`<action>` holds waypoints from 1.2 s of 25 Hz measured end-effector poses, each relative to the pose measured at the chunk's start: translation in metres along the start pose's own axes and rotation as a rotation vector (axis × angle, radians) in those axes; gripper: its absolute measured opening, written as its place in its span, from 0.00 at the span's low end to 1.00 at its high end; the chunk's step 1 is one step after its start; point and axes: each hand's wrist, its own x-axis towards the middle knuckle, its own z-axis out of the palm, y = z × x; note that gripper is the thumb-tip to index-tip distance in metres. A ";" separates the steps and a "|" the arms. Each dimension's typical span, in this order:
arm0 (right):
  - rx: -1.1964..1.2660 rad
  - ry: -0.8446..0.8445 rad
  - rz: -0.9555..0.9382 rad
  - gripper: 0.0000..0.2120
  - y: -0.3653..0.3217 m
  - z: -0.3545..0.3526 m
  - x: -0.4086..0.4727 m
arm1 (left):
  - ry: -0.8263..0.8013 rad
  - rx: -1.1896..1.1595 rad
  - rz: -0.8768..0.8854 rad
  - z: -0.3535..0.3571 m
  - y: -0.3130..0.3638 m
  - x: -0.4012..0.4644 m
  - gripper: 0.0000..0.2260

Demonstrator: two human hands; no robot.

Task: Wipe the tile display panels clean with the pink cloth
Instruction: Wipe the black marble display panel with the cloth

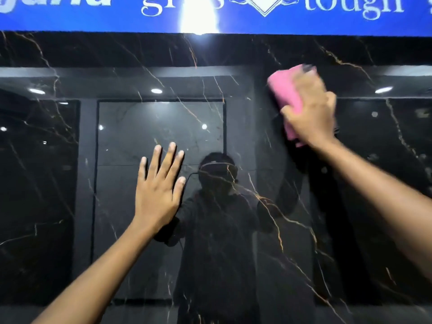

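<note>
A glossy black tile panel (pixel 77 206) with thin gold veins fills the head view, upright in front of me. My right hand (pixel 311 113) presses a folded pink cloth (pixel 284 90) against the panel's upper right part, fingers spread over the cloth and blurred by motion. The cloth sticks out above and to the left of the hand, and a strip shows below the thumb. My left hand (pixel 159 190) lies flat on the panel near the middle, fingers straight and pointing up, holding nothing.
A blue sign (pixel 70 17) with white lettering runs along the top, above the panel's upper edge. The shiny surface mirrors ceiling lights, other dark panels behind me and my own dark figure.
</note>
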 end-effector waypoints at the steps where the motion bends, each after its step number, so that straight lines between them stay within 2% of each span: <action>1: 0.005 0.015 0.107 0.37 0.014 -0.008 0.014 | 0.011 0.015 0.005 0.003 -0.001 0.000 0.25; 3: 0.013 0.073 0.170 0.37 0.001 -0.005 0.011 | 0.025 0.011 -0.005 0.004 -0.002 0.002 0.25; 5: 0.037 0.092 0.045 0.39 -0.038 0.018 -0.045 | 0.028 0.009 0.001 0.004 -0.001 -0.002 0.25; 6: 0.048 0.038 -0.113 0.40 -0.065 0.030 -0.094 | 0.025 0.010 0.007 0.004 -0.001 -0.002 0.25; 8: 0.021 -0.223 -0.608 0.38 -0.115 0.043 -0.209 | 0.004 0.003 0.023 0.001 -0.003 0.000 0.24; 9: -0.025 -0.333 -0.835 0.38 -0.129 0.041 -0.247 | -0.003 -0.014 0.023 -0.002 -0.003 0.002 0.24; 10: -0.043 -0.391 -0.968 0.37 -0.128 0.042 -0.261 | -0.004 -0.049 0.010 -0.005 -0.001 0.000 0.24; 11: -0.014 -0.389 -0.987 0.36 -0.118 0.041 -0.252 | 0.003 -0.096 -0.016 -0.009 0.002 -0.007 0.24; 12: 0.004 -0.310 -0.891 0.36 -0.103 0.038 -0.226 | 0.009 -0.135 -0.038 -0.011 0.006 -0.020 0.25; 15: 0.015 -0.042 -0.227 0.37 -0.032 0.014 -0.117 | -0.033 -0.109 -0.033 -0.004 0.016 -0.074 0.25; 16: 0.006 -0.017 -0.026 0.37 -0.003 -0.001 -0.083 | -0.043 -0.066 -0.022 0.002 0.017 -0.086 0.26; 17: 0.012 0.009 0.116 0.37 0.020 -0.012 -0.061 | -0.041 -0.027 -0.016 0.008 0.016 -0.093 0.26; 19: 0.003 0.071 0.217 0.37 0.028 -0.015 -0.053 | -0.024 0.005 -0.026 0.015 0.015 -0.095 0.26; 21: 0.012 0.102 0.107 0.39 -0.002 0.004 -0.099 | -0.019 -0.009 -0.029 0.014 0.016 -0.096 0.26; 22: 0.018 0.042 -0.026 0.40 -0.026 0.018 -0.144 | -0.017 -0.014 -0.028 0.013 0.017 -0.097 0.26; 25: -0.045 -0.307 -0.706 0.41 -0.102 0.038 -0.309 | -0.037 -0.016 -0.011 0.012 0.014 -0.096 0.26; 26: -0.074 -0.396 -0.897 0.39 -0.112 0.037 -0.341 | -0.038 -0.015 -0.009 0.011 0.014 -0.093 0.26; 27: -0.063 -0.440 -0.999 0.37 -0.111 0.037 -0.350 | -0.040 -0.018 -0.015 0.009 0.015 -0.091 0.25; 28: -0.007 -0.455 -1.006 0.36 -0.101 0.034 -0.339 | -0.043 -0.035 -0.034 0.006 0.017 -0.091 0.25; 29: 0.029 -0.415 -0.925 0.36 -0.088 0.029 -0.314 | -0.044 -0.059 -0.054 0.003 0.019 -0.096 0.25; 30: 0.031 -0.340 -0.767 0.37 -0.070 0.023 -0.283 | -0.051 -0.085 -0.074 0.002 0.023 -0.109 0.25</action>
